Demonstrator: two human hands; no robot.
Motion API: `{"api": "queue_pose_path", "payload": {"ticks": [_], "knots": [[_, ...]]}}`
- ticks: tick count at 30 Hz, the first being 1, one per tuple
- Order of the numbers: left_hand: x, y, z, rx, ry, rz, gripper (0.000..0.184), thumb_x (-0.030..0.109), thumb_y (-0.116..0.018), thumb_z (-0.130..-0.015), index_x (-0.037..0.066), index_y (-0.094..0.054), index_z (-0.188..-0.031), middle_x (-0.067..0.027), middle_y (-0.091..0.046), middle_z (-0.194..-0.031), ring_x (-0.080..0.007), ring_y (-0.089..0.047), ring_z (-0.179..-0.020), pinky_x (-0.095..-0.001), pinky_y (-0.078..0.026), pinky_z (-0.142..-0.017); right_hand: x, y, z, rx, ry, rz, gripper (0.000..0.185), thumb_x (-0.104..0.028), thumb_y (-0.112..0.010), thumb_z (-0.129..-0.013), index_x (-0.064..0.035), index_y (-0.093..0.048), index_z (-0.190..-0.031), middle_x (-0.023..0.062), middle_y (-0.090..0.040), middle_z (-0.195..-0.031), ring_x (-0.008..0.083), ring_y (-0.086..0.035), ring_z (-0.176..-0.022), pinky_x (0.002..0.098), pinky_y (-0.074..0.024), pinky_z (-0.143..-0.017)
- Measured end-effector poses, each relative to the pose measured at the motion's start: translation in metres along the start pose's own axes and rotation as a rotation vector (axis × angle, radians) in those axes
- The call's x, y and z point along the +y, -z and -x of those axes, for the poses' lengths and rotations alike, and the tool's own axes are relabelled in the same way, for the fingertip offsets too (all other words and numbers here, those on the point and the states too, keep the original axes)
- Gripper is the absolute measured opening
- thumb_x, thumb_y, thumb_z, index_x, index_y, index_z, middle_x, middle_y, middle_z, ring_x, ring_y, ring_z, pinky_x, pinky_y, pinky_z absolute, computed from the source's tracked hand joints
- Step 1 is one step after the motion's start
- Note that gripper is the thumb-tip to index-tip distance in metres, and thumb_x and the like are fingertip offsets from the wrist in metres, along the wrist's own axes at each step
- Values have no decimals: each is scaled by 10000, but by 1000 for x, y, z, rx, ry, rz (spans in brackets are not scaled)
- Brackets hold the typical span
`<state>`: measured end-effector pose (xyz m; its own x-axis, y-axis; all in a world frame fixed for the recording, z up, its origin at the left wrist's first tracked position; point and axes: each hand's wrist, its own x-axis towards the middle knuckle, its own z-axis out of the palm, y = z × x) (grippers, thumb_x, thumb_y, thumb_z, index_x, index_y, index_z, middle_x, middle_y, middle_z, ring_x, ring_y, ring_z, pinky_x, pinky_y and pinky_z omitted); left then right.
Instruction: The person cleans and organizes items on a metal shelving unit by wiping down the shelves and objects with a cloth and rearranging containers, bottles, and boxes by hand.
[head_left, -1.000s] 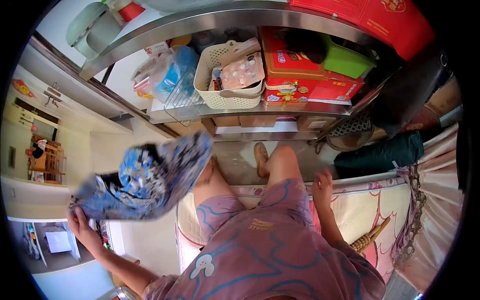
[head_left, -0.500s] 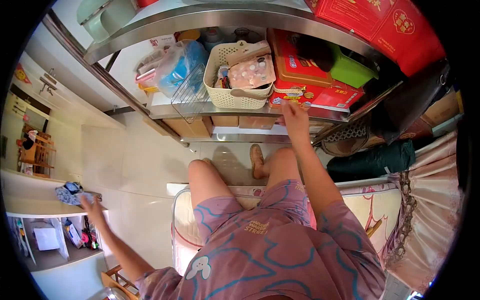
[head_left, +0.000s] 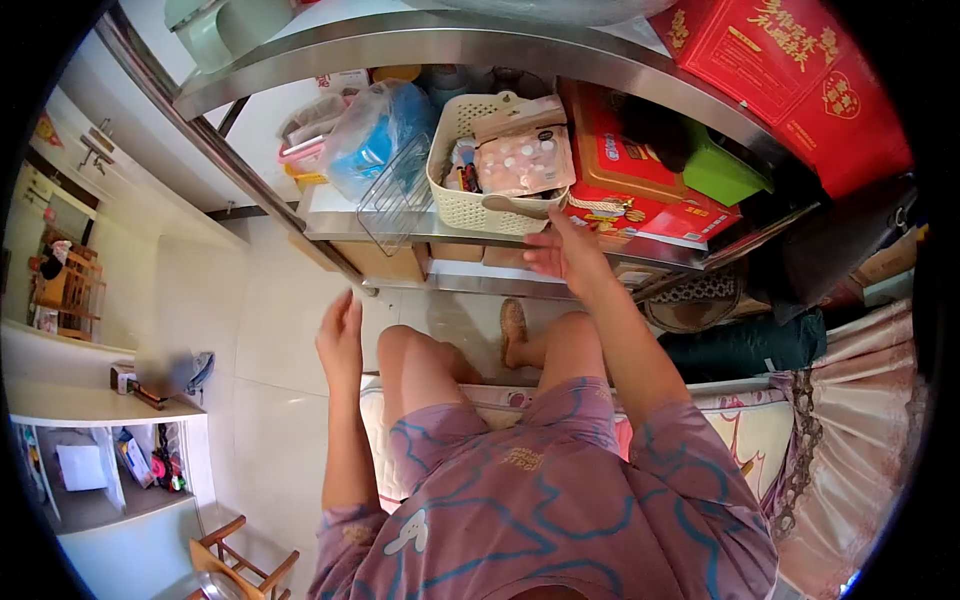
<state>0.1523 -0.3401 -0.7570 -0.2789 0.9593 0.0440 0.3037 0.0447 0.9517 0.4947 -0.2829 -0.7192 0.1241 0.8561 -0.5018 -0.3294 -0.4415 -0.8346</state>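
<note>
A cream plastic basket (head_left: 493, 216) with a brown handle (head_left: 515, 207) stands on the shelf. It holds a pink patterned pouch (head_left: 521, 163) and some small items that I cannot make out. Just below the basket's front right corner is my right hand (head_left: 570, 252), open, fingers apart, thumb close to the handle; I cannot tell whether they touch. My left hand (head_left: 342, 335) is raised over the floor beside my left knee, fingers stretched upward and nothing seen in it. A wire rack (head_left: 393, 196) leans at the basket's left side.
Right of the basket sit a red box (head_left: 615, 150) and a green container (head_left: 725, 168). A bagged blue item (head_left: 365, 140) lies to the left. The steel shelf edge (head_left: 330, 228) runs in front. At far left stands a low cabinet (head_left: 100, 407) with a bluish cloth item (head_left: 202, 372) on top.
My left hand has left the cabinet top and come in toward my knees. My right hand has shifted left toward the basket, its fingers now spread. The view has turned slightly.
</note>
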Motion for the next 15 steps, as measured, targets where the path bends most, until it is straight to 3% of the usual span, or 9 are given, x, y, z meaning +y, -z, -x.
{"api": "queue_pose_path", "payload": {"ticks": [5, 7, 9, 11, 15], "knots": [[11, -41, -90, -5, -170, 16, 432, 230, -650, -914, -44, -583, -1240, -148, -671, -1128, -189, -627, -1011, -304, -477, -888, 68, 28, 31, -76, -158, 117, 413, -412, -548, -960, -68, -554, -1189, 102, -675, -1018, 191, -661, -788, 355, -567, -642], [18, -55, -108, -81, -225, 40, 361, 222, -620, -933, -36, -617, -1186, -130, -690, -1076, -207, -653, -963, -314, -498, -835, 92, 50, 54, -127, -191, 111, 372, -359, -542, -970, -54, -569, -1182, 103, -670, -1019, 198, -658, -791, 346, -562, -660], [20, -66, -110, -41, -199, -35, 320, 213, -602, -944, -29, -634, -1151, -120, -698, -1041, -210, -665, -928, -315, -504, -811, 112, 78, 87, -33, -216, 160, 335, -297, -539, -974, -34, -577, -1179, 108, -665, -1019, 197, -658, -808, 342, -564, -676], [24, -70, -104, 1, -170, -111, 285, 204, -585, -955, -22, -651, -1115, -110, -705, -1007, -212, -677, -893, -316, -511, -788, 162, 126, 85, 62, -98, 164, 323, -270, -550, -968, -23, -588, -1172, 110, -664, -1008, 192, -657, -820, 336, -559, -695], [52, -50, -70, 121, -121, 120, 267, 204, -537, -987, -24, -658, -1056, -105, -704, -976, -184, -686, -855, -281, -523, -731, 155, 134, 121, 145, -246, 33, 355, -255, -540, -968, 12, -570, -1200, 113, -657, -1032, 205, -660, -818, 324, -564, -672]]}}
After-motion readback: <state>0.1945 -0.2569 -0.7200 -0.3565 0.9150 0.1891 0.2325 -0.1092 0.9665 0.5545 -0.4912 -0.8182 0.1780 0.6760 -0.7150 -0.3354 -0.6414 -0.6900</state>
